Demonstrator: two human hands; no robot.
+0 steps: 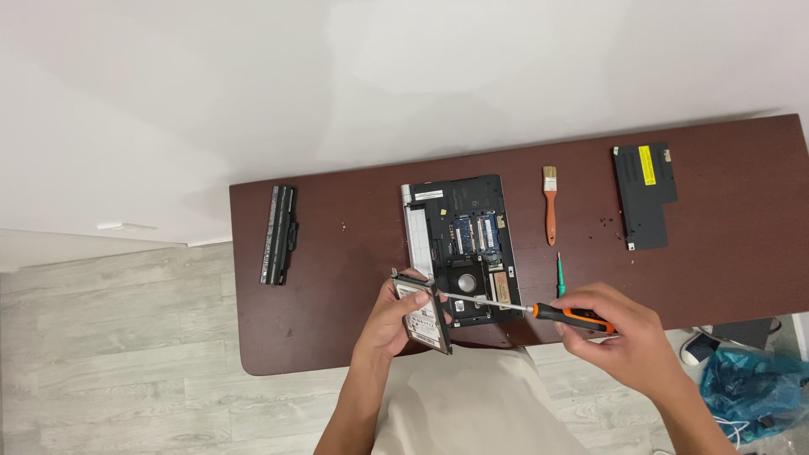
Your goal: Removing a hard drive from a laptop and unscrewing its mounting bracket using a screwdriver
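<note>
Left hand (389, 324) wrapped around hard drive in metal caddy (422, 310), held tilted up off the bench (337, 337) near its front edge, one side edge turned toward the tool for access. Right hand (619, 333) closed on orange-and-black screwdriver (539, 312), shaft level, tip meeting the caddy's upper side, probably at a bracket screw; too small to confirm. Directly behind, opened laptop (459, 240) lying bottom-up, boards exposed, empty drive bay nearest the hands, so the drive sits just above where it fits. Removed parts parked well apart to keep the work zone free: long black battery (279, 234) far left, black bottom cover (645, 194) with yellow label far right. Small paintbrush (549, 205) with orange handle right of laptop, likely for dust; small green screwdriver (559, 276) just below it, within reach of right hand. Tiny dark specks near the cover, maybe screws; cannot tell. Blue plastic bag (750, 392) on floor at right.
</note>
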